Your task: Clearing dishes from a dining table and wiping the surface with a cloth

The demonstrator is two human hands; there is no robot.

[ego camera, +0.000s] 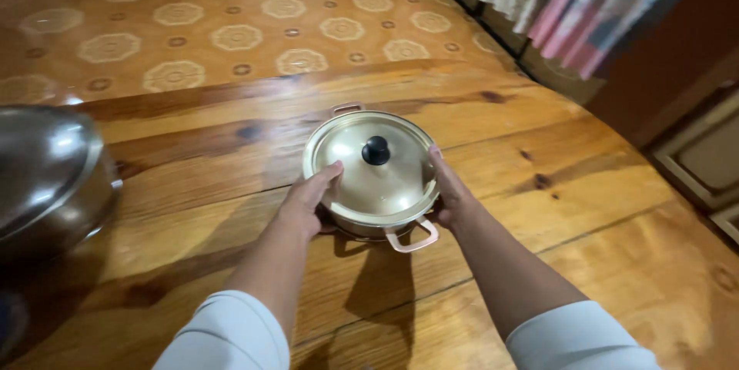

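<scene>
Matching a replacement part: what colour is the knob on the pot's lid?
Black, on the pale gold lid; the knob shows clearly in the head view.
</scene>
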